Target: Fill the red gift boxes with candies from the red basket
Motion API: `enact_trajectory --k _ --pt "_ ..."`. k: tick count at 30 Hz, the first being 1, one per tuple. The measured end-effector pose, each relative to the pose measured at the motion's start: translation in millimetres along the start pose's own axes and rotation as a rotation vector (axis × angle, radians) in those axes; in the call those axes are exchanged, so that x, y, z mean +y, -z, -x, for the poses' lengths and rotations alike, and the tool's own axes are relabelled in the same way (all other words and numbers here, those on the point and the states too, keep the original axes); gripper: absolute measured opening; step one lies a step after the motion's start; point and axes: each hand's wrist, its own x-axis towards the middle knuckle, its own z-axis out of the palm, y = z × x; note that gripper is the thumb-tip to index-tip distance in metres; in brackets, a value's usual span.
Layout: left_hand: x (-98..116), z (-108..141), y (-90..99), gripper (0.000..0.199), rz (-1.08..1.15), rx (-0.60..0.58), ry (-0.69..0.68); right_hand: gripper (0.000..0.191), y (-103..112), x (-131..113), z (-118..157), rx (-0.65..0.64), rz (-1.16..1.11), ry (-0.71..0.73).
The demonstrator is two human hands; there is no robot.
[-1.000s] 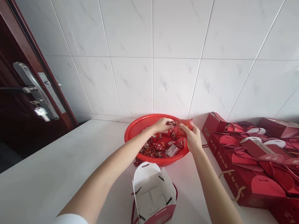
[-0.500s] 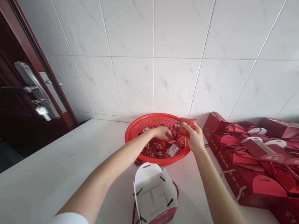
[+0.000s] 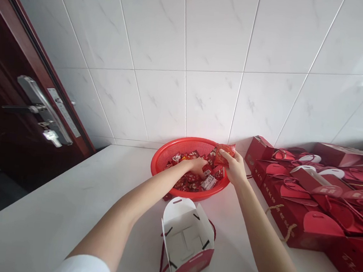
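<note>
A red mesh basket (image 3: 163, 155) holds small red wrapped packets (image 3: 187, 182) and stands against the tiled wall. My left hand (image 3: 198, 166) reaches down among the packets; its fingertips are hidden, so what it may hold cannot be made out. At the basket's right rim, my right hand (image 3: 234, 163) pinches a larger red packet (image 3: 224, 154) between thumb and fingers. In front of the basket sits an open box (image 3: 186, 245), white inside and red outside, with dark red cords and nothing inside.
Many red gift boxes (image 3: 290, 206), some with rope handles, are packed together on the right of the white counter (image 3: 98, 196). A dark red door with a metal handle (image 3: 44, 110) is on the left. White tiles (image 3: 210, 100) rise behind.
My left hand has dipped a little lower among the packets. My right hand still holds the larger packet at the rim, shifted slightly left.
</note>
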Motion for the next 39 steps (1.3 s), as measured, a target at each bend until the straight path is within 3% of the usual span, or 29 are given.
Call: enact_trajectory --k 6,10,15,21,27,31,35,39 --pt "-3.0 4.6 14.3 0.026 0.159 0.055 -0.023 0.036 0.9 -1.0 -0.7 -0.010 -0.019 -0.017" --pt "7.0 18.4 35.7 0.029 0.373 0.127 -0.139 0.037 2.7 -4.2 -1.8 -0.023 -0.031 -0.023" --pt "26.2 50.2 51.0 0.044 0.587 0.180 -0.277 0.039 -1.9 -16.2 1.8 -0.094 -0.020 -0.050" --pt "38.7 105.0 39.7 0.040 0.851 0.208 -0.292 0.035 -18.5 -43.8 20.7 -0.267 0.018 -0.064" --pt "51.0 173.6 31.8 0.033 0.687 0.195 -0.229 0.029 -28.8 -76.3 52.4 -0.537 0.204 -0.042" --pt "61.2 211.9 30.9 0.016 0.383 0.063 -0.204 0.022 -36.3 -100.9 74.9 -0.750 0.315 -0.049" --pt "65.9 224.1 27.2 0.013 0.233 -0.120 -0.182 0.009 -44.9 -111.5 91.7 -1.040 0.505 -0.070" --pt "61.7 221.2 25.2 0.017 0.195 -0.222 -0.105 0.008 -50.2 -108.8 100.6 -1.214 0.663 -0.153"
